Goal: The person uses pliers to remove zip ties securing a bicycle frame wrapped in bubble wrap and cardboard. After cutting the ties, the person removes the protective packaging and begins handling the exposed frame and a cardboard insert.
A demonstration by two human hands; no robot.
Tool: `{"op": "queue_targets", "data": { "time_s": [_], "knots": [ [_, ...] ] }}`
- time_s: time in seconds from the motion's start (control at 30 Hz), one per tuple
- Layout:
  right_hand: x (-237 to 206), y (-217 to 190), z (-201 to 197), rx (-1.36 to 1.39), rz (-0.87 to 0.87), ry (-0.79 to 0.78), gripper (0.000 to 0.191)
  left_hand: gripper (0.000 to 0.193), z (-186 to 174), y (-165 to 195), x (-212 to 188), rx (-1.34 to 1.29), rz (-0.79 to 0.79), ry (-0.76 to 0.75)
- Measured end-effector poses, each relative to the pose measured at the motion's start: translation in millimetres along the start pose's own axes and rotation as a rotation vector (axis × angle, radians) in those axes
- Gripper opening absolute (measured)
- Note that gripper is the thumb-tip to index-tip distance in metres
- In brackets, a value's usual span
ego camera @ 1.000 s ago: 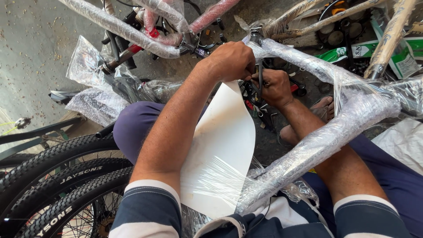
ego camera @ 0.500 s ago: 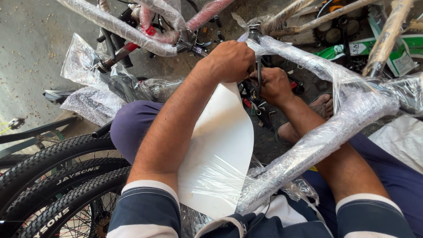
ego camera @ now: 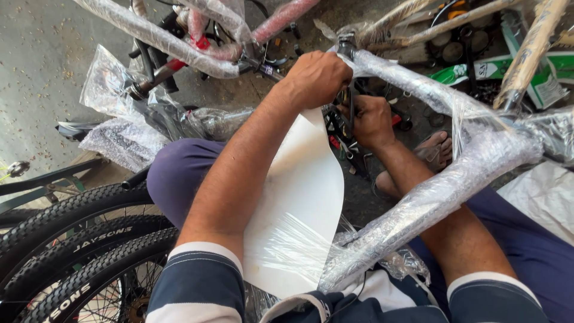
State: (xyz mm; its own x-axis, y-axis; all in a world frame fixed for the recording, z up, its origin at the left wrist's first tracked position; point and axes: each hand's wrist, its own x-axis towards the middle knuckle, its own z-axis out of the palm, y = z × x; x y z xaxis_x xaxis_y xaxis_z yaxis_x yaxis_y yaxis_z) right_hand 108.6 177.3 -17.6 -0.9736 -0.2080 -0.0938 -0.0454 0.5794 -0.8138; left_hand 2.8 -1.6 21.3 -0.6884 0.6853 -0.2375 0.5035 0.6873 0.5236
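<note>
A bicycle frame (ego camera: 442, 191) wrapped in clear plastic and bubble wrap lies across my lap. My left hand (ego camera: 317, 78) is closed around the top of the frame's upright tube near a black bolt (ego camera: 345, 43). Just below and to the right, my right hand (ego camera: 372, 122) grips a thin dark tool (ego camera: 350, 110) held against that tube. A white curved plastic sheet (ego camera: 305, 197) hangs under my left forearm. What the tool's tip touches is hidden by my hands.
Two knobby black tyres (ego camera: 78, 251) lie at lower left. Another wrapped frame with a pink tube (ego camera: 179, 42) crosses the top left. Crumpled plastic wrap (ego camera: 119, 125) sits on the concrete floor. Green-and-white cartons (ego camera: 514, 69) and cog parts are at top right. My sandalled foot (ego camera: 433, 152) rests below.
Both hands stay at the same spot on the tube. The view has shifted only slightly.
</note>
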Motion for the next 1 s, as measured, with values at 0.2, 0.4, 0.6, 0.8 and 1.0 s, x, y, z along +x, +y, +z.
{"op": "queue_targets", "data": {
  "time_s": [0.2,0.4,0.6,0.8,1.0],
  "knots": [
    [-7,79,35,-0.231,0.005,-0.067,0.024,0.02,8,-19,9,-0.069,-0.05,-0.164],
    [25,72,44,-0.225,-0.002,0.011,0.026,0.026,2,-29,10,0.012,-0.165,-0.095],
    [21,54,37,-0.111,0.387,-0.073,0.035,0.024,19,-26,5,-0.088,-0.183,-0.041],
    [29,65,50,-0.149,0.125,0.078,0.029,0.024,12,-28,14,0.134,-0.111,-0.095],
    [7,35,23,-0.182,-0.009,0.012,0.02,0.024,-6,-26,-7,-0.104,-0.127,-0.067]
  ]
}}
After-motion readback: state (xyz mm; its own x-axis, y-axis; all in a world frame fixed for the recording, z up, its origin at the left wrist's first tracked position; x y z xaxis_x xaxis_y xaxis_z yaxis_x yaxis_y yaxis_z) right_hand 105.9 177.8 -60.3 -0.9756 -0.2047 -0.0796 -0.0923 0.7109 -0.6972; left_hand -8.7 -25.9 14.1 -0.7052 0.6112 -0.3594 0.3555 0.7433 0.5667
